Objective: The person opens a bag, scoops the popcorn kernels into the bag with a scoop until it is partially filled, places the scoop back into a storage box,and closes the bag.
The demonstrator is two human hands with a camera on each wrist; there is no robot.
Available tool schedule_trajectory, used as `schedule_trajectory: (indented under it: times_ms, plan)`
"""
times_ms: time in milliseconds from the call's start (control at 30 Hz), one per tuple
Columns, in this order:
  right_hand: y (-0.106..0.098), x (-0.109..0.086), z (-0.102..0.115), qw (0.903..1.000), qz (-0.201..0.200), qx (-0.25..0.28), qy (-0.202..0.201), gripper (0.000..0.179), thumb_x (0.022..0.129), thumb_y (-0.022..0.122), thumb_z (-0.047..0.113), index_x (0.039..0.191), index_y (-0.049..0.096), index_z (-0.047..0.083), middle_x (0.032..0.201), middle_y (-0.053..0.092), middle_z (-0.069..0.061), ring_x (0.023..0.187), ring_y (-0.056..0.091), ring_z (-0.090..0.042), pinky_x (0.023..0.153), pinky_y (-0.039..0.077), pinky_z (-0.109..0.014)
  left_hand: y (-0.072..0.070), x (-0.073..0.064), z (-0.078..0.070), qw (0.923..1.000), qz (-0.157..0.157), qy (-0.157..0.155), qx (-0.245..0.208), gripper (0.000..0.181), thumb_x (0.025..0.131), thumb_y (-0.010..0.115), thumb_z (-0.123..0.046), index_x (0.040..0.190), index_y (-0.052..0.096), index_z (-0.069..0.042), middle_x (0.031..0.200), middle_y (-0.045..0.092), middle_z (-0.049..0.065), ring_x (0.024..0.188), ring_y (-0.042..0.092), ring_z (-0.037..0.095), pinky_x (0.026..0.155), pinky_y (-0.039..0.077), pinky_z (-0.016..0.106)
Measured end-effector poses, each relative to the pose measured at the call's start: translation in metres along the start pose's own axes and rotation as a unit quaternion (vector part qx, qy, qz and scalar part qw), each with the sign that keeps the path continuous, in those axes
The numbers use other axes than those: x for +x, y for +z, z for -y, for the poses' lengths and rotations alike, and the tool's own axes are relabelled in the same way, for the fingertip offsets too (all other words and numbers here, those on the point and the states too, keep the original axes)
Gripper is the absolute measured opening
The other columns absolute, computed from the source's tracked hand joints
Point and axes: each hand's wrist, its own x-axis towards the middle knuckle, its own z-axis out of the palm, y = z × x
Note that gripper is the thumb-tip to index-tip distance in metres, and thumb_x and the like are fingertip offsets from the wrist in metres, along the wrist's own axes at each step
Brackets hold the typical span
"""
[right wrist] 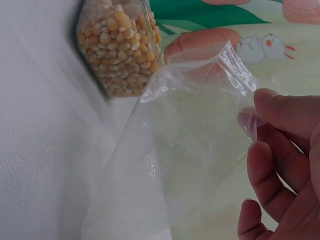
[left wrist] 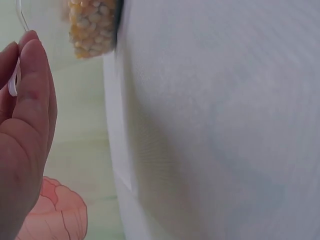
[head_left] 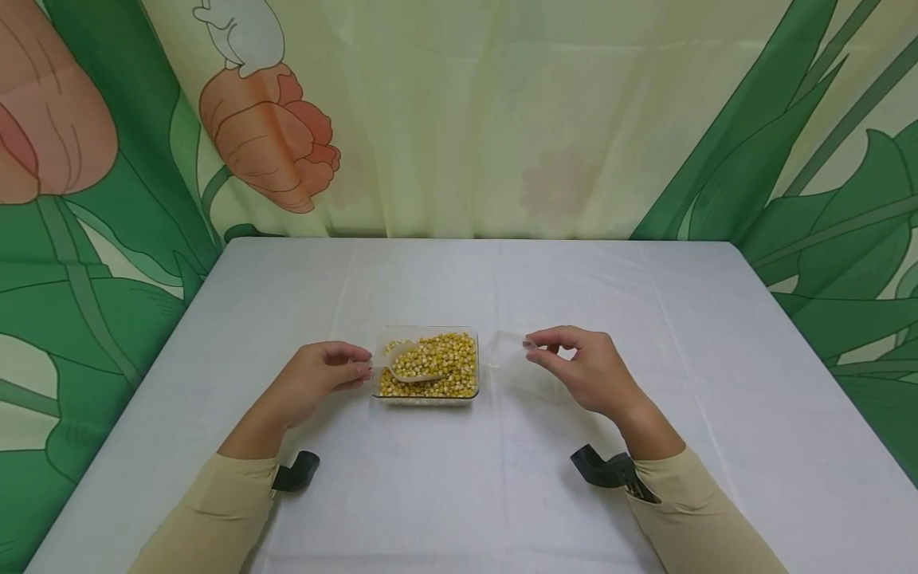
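A clear rectangular container full of yellow corn kernels stands on the table between the hands. My left hand pinches the handle of a clear scoop, whose bowl holds kernels over the container. To the right of the container, my right hand pinches the edge of a clear zip-top plastic bag between thumb and fingers. The bag hangs above the table with its zip strip at the top, and no kernels show inside it. In the left wrist view the scoop's bowl is out of frame.
A white cloth covers the table. Behind it hangs a printed curtain with leaves, a carrot shape and a rabbit. Black wrist mounts stick out from both sleeves near the table's surface.
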Motion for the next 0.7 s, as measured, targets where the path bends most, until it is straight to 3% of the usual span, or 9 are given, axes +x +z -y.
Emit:
schedule_trajectory:
  times_ms: [433,700]
  plan:
    - [0.0004,0.0006,0.0001,0.9999,0.009,0.009,0.007,0.015,0.090,0.076,0.009,0.105,0.078,0.007,0.096,0.075,0.001,0.086,0.061,-0.017,0.074,0.045,-0.033,-0.0012,0.0029,0.0045,0.9968,0.008,0.004,-0.080,0.034,0.100,0.058,0.001,0.129,0.051,0.018,0.113,0.065,0.020,0.091,0.068,0.009,0.085,0.056,0.025]
    - [0.0003,0.0011,0.0006,1.0000,0.001,0.007,-0.001,0.014,0.090,0.076,0.009,0.104,0.078,0.008,0.097,0.075,0.000,0.086,0.061,-0.016,0.073,0.045,-0.031,-0.0022,0.0008,0.0049,0.9927,0.009,0.032,-0.116,0.041,0.101,0.057,0.001,0.134,0.045,0.022,0.104,0.069,0.010,0.089,0.068,0.007,0.083,0.056,0.023]
